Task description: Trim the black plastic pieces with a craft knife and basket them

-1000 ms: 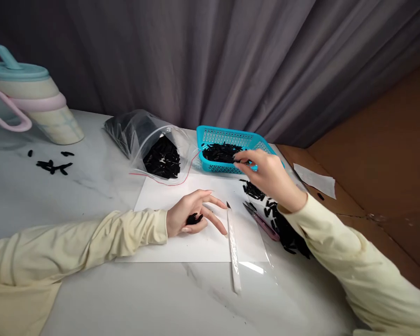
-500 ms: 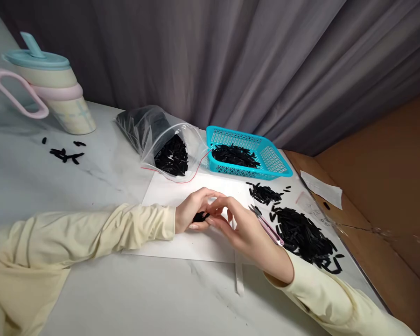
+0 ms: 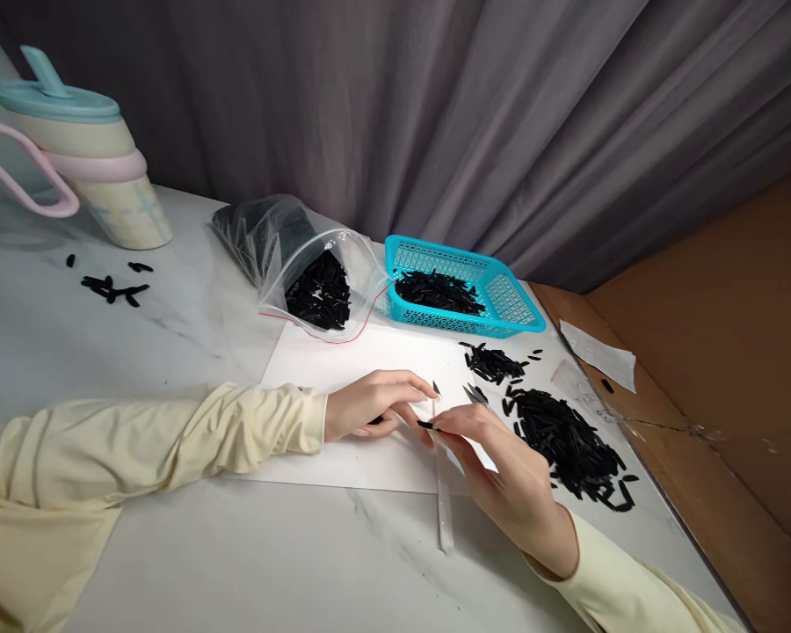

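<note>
My right hand (image 3: 501, 462) pinches a small black strip (image 3: 425, 425) between thumb and fingertips, above the white paper sheet (image 3: 303, 374). Close to its left, my left hand (image 3: 382, 406) lies low over the same sheet with index finger stretched out. Curled lower fingers of that hand keep another bit of black (image 3: 377, 420) in the palm, mostly hidden. Between the hands runs a slim pale tool (image 3: 444, 510) with a dark pointed tip, partly covered. Behind my right hand show the blades of snips (image 3: 475, 395); their handle is hidden.
A turquoise basket (image 3: 465, 327) and a clear zip bag (image 3: 273, 233), both holding black strips, stand at the back. At right lie a large pile (image 3: 567, 440) and a smaller pile (image 3: 494, 362). A lidded cup (image 3: 115, 167) and several loose strips (image 3: 112, 289) are at left.
My right hand has drawn back to the right, away from the left palm, with a black strip in its fingertips. The left fingers have stretched out to the right.
</note>
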A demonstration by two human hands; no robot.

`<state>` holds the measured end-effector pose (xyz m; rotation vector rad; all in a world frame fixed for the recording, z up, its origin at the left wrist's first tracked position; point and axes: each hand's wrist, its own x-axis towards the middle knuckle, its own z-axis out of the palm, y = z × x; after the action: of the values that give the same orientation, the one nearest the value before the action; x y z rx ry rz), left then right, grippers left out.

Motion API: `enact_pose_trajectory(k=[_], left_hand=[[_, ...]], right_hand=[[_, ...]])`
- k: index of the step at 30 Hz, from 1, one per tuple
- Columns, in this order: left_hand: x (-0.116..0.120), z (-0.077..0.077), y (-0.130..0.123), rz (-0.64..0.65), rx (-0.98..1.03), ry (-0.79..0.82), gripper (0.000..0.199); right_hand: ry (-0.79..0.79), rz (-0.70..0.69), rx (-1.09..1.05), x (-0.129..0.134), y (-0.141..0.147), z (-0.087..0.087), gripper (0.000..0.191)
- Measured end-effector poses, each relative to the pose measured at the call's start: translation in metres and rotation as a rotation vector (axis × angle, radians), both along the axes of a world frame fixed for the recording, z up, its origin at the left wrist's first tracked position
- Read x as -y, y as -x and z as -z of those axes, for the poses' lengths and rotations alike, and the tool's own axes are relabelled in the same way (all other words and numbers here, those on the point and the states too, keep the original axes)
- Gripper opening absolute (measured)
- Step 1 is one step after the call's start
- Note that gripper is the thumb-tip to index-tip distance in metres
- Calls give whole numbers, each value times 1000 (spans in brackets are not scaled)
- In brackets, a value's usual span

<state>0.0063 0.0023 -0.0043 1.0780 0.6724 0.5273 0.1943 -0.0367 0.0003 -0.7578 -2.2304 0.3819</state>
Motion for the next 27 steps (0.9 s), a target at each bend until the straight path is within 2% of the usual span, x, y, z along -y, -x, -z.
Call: enact_pose_trajectory(k=[4,8,11,15,22,27], left_hand=[[4,0,-2,59,-33,-35,29],[8,1,-4,71,-107,-156,31],[9,0,-5,71,-138,-248,27],[9,1,-6,58,-133,-288,25],[9,5,-7,95,-129,-265,24],[10,6,-7,60,-140,-216,23]], right_hand=[[-26,134,-75,8,-12,3,32],[-40,201,-110,8,-14,6,30],[0,181,-135,8,-12,9,27],[27,153,-112,7,-11,11,21],[53,48,54,5,-12,16,37],[76,79,-8,4,-13,9,27]])
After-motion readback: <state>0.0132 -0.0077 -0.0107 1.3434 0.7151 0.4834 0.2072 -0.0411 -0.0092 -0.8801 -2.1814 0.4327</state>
